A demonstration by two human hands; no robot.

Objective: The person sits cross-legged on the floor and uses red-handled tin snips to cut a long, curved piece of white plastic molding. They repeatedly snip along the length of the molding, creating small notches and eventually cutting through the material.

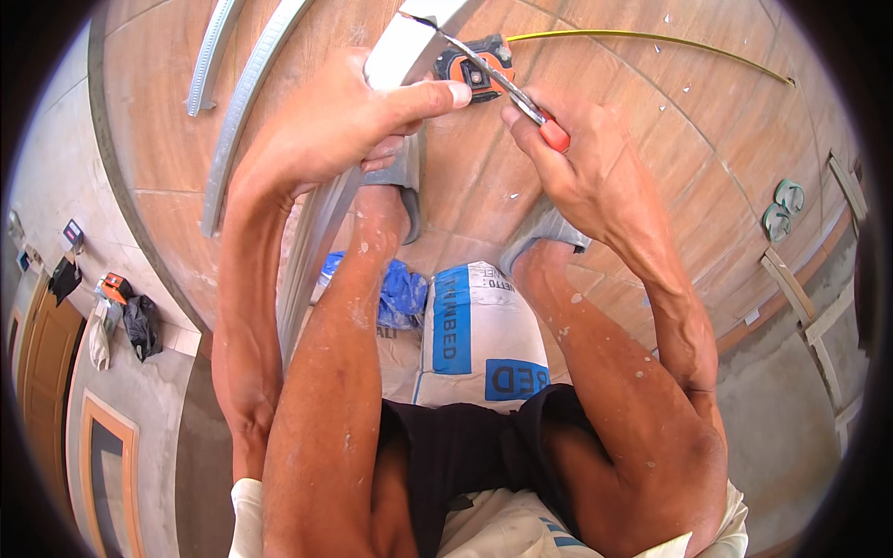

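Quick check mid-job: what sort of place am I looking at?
Probably a room being built or renovated: loose metal channels lie on the tiled floor, a large white-and-blue sack sits between the person's legs, and the right hand holds red-handled snips.

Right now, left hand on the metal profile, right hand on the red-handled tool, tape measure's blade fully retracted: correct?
No: the head view shows the yellow blade extended from the tape measure across the floor. The left hand does hold the metal profile, the right hand the red-handled tool.
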